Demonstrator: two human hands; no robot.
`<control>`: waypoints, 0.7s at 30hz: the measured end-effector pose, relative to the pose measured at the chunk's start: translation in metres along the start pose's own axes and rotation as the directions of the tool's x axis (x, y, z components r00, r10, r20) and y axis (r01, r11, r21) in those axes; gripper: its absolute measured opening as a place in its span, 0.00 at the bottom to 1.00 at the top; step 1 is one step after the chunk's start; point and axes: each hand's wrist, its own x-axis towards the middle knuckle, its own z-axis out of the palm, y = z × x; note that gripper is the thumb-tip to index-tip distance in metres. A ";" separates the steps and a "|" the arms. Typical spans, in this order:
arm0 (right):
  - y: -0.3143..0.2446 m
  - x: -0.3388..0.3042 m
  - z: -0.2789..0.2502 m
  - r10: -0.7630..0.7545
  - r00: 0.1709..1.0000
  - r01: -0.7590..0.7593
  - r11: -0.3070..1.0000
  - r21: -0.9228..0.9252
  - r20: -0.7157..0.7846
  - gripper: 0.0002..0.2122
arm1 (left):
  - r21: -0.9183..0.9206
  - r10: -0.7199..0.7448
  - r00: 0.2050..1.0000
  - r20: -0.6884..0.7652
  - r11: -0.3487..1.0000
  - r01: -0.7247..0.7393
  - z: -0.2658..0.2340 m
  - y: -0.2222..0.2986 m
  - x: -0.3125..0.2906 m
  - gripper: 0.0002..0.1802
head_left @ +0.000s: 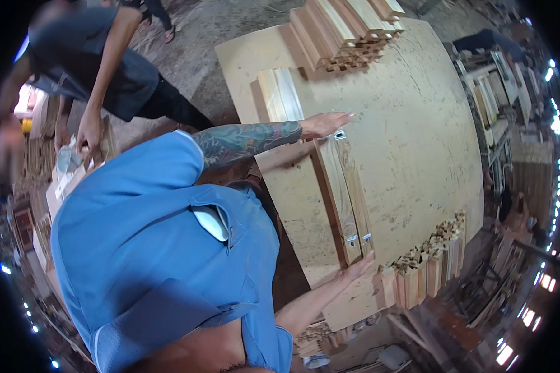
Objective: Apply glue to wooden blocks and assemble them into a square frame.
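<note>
Two long wooden strips (344,193) lie side by side on a large pale board. Small shiny metal-looking fittings show near their ends; I cannot make out their exact kind. My left hand (326,125) is stretched flat across the upper end of the strips, fingers straight and nothing gripped. At the lower end my right hand (358,269) lies with its fingers extended alongside the strip ends. Both hands seem to touch the ends, though the contact itself is partly hidden. Beyond my left hand rests another short group of wooden pieces (280,96).
The pale board (417,143) carries a tall stack of wooden strips (336,31) at the top and a row of bundled strips (423,267) at the lower right. A co-worker (99,62) bends over at the upper left. Timber and racks (494,99) stand around.
</note>
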 end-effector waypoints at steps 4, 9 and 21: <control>-0.031 0.010 0.012 0.156 0.987 -0.159 0.986 0.045 0.048 0.39 | -0.228 -0.143 0.990 -0.012 0.964 0.137 0.005 0.017 -0.002 0.43; 0.013 0.033 -0.004 0.033 0.998 -0.022 0.983 -0.180 0.058 0.40 | -0.236 0.020 0.993 -0.114 0.971 -0.046 0.010 0.006 -0.020 0.44; -0.002 -0.032 -0.038 -0.112 0.994 0.111 0.990 -0.084 -0.017 0.37 | 0.819 0.221 0.941 0.256 0.468 -0.332 -0.094 -0.028 -0.114 0.51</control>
